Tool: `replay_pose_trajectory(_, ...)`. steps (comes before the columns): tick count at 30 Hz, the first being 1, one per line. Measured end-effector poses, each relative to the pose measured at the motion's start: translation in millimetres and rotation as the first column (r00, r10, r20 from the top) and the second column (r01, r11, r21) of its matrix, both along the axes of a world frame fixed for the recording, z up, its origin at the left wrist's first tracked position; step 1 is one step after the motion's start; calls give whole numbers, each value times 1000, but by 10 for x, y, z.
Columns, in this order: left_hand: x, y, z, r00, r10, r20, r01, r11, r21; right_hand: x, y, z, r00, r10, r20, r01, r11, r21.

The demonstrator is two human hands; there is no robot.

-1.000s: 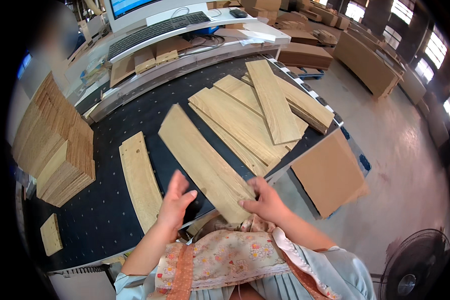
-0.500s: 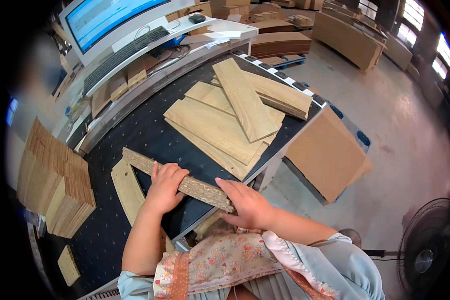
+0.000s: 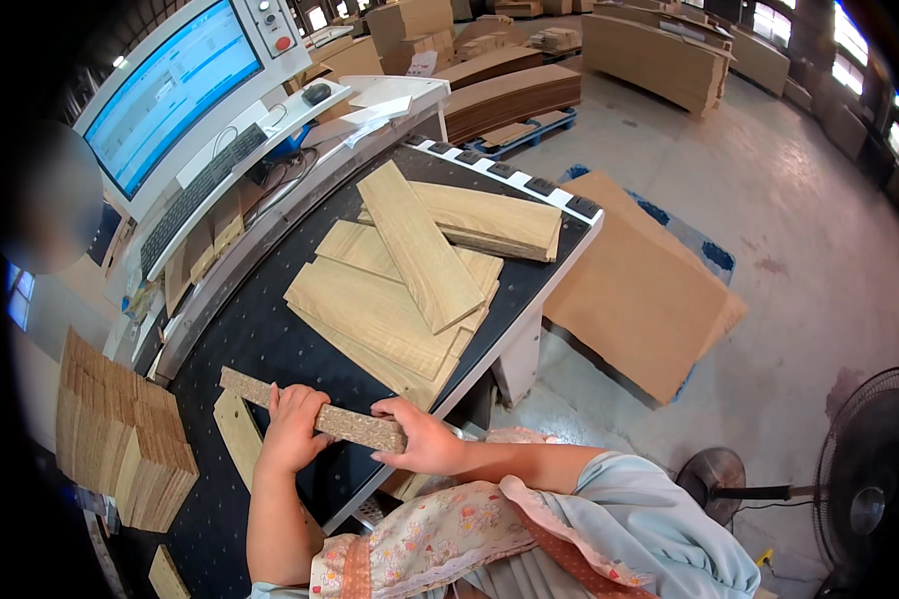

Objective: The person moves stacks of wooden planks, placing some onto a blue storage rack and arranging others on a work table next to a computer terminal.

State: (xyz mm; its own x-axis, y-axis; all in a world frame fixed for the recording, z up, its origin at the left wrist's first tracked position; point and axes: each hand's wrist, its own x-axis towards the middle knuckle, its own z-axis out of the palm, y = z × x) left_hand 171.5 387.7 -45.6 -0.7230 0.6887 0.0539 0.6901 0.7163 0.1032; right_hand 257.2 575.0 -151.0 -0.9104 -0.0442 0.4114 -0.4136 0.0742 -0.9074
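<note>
A strip of particle board (image 3: 358, 427) lies between my hands at the near edge of the black work table (image 3: 260, 344), its rough speckled edge facing up. My left hand (image 3: 292, 427) is wrapped over its middle part, with fingers on the far side. Around the strip's right end my right hand (image 3: 422, 439) is closed, thumb near and fingers beyond. A pale wood-grain board (image 3: 236, 429) lies flat beside the strip's left end. Farther off, several wood-grain boards (image 3: 370, 309) are piled loosely, one narrow board (image 3: 420, 245) lying slanted on top.
A tall stack of boards (image 3: 120, 439) stands at the left, a small loose piece (image 3: 168, 574) nearer. Behind the table are a monitor (image 3: 175, 90) and keyboard (image 3: 200, 195). A cardboard-covered pallet (image 3: 644, 290) and a black fan (image 3: 869, 499) stand on the right.
The view has turned, shifting the table contents. My right hand, earlier with fingers spread at the strip's end, now grips that end. My left hand still holds the strip.
</note>
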Motion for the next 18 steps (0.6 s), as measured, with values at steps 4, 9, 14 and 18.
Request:
replay_pose_trajectory(4,42,27,34,999,27,27,-26,999,-25,5,160,142,997,51,51,-59,985,163)
replay_pose_trajectory(9,163,125,-89,976,164,-145,-125,962,244,-30,328,167,994,44,98,-62,979,193)
replay_pose_trajectory(14,50,-242,-467,805,541,244,-427,243,871,-123,507,542,897,-30,441,17,999,33)
replay_pose_trajectory(18,-19,-564,-818,605,203,770,-697,-333,635,-120,513,687,811,153,565,74,930,-360)
